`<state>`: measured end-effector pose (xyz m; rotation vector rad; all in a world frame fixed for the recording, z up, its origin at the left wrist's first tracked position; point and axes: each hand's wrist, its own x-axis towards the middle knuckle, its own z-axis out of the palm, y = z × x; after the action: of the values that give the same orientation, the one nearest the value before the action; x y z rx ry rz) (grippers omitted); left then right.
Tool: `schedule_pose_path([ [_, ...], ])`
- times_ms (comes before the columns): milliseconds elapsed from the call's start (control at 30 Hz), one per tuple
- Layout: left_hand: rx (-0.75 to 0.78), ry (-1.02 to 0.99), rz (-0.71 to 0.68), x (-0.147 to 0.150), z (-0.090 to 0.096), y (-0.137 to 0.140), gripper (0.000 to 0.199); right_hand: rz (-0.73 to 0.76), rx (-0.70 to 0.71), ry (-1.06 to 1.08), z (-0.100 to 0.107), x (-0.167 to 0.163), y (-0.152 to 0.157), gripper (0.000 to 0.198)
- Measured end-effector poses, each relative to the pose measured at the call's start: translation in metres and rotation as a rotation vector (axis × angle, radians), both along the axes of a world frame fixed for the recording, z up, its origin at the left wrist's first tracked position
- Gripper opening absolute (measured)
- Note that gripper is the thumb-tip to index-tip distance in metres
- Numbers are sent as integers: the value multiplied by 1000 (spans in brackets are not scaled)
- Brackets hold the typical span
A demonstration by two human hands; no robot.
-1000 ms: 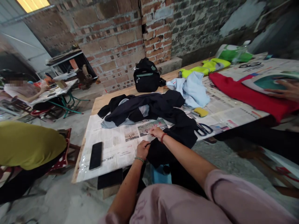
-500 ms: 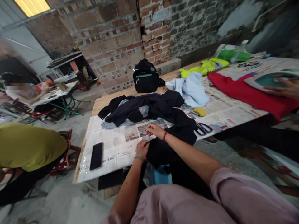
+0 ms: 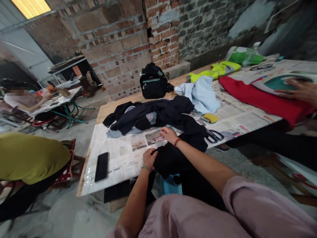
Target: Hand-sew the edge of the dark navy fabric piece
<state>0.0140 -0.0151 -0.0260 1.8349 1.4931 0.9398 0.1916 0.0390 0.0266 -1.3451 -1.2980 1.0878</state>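
My left hand (image 3: 149, 157) is closed at the table's front edge, pinching the edge of a black cloth (image 3: 169, 160) that hangs down over my lap. Just above and to the right of it, my right hand (image 3: 169, 135) is raised over the cloth with its fingertips pressed together. Whatever they pinch, if anything, is too small to make out. Beyond both hands lies a heap of dark navy garments (image 3: 156, 110) with light grey-blue parts showing. Dark-handled scissors (image 3: 215, 136) lie right of the heap, beside a yellow sponge-like piece (image 3: 211, 118).
A phone (image 3: 102, 167) lies on the newspaper-covered table (image 3: 116, 148). Behind are a black backpack (image 3: 153, 82), a light blue garment (image 3: 204, 94) and a yellow reflective vest (image 3: 220, 70). A co-worker's hand (image 3: 300, 88) is at the right, near red cloth (image 3: 257, 96). Someone in olive (image 3: 32, 157) sits left.
My right hand has moved slightly right and up, away from my left hand. The left hand keeps its hold on the black cloth. The view has shifted a little.
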Motion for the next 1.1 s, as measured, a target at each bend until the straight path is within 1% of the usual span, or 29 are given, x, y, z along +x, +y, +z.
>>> schedule_pose_path([
  [67,-21,-19,29,-1,0,0,16,-15,-56,102,-2,-1,1,6],
  [133,-44,-40,45,-1,1,0,18,-9,-103,160,-6,-2,1,7],
  [333,-60,-47,13,-7,10,-5,23,62,-172,143,-26,-3,-11,6],
  [433,-29,-38,-13,-13,11,-10,22,44,-168,131,-34,1,-18,6],
  [533,75,-27,-70,-17,8,-17,16,37,-146,121,-39,4,-24,6],
  [633,178,-21,-96,-19,4,-23,17,38,-124,102,-43,4,-27,7],
  [767,197,20,-105,-20,1,-26,23,51,-106,63,-45,4,-29,11],
  [867,187,42,-128,-20,-1,-25,25,76,-104,30,-42,4,-30,14],
  [933,176,40,-136,-20,-3,-24,26,104,-67,-26,-38,2,-30,17],
  [967,175,37,-141,-20,-4,-23,26,124,-18,-68,-36,0,-31,17],
  [1067,207,33,-152,-21,-6,-22,27,238,197,-234,-31,-7,-33,15],
  [1100,220,36,-153,-21,-7,-22,27,286,247,-291,-31,-9,-34,15],
])
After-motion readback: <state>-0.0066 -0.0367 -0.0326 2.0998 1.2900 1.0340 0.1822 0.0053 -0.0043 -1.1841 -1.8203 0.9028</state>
